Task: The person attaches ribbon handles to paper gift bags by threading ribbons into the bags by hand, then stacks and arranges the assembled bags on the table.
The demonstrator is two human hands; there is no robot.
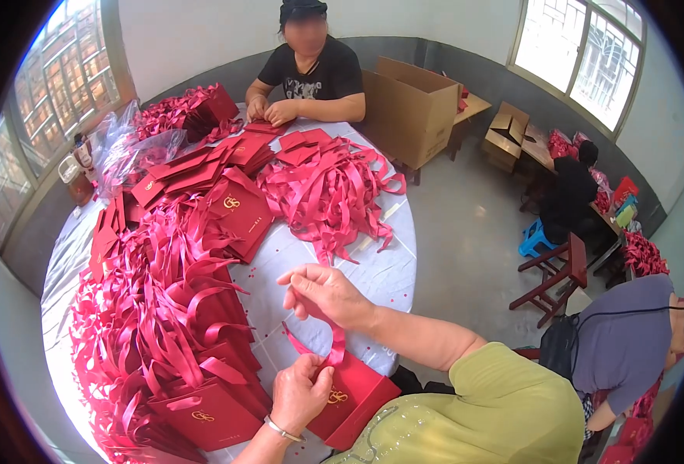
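Note:
A red paper gift bag (345, 402) with a gold emblem lies against my front at the table's near edge. My left hand (299, 389), with a bracelet at the wrist, is closed at the bag's upper edge, thumb and fingers pinching where a ribbon comes out. That red ribbon (337, 346) runs up from the bag to my right hand (328, 295), which is raised above the white tablecloth with its fingers curled round the ribbon. Part of the ribbon is hidden behind the right palm. Beyond the hand lies a loose heap of red ribbons (326, 193).
Bags with ribbon handles (164, 309) crowd the table's left side. Flat red bags (195, 170) lie farther back. Across the table a person (311, 77) handles a red piece. A large cardboard box (412, 112) stands behind; a wooden stool (555, 278) and another person (628, 340) are at right.

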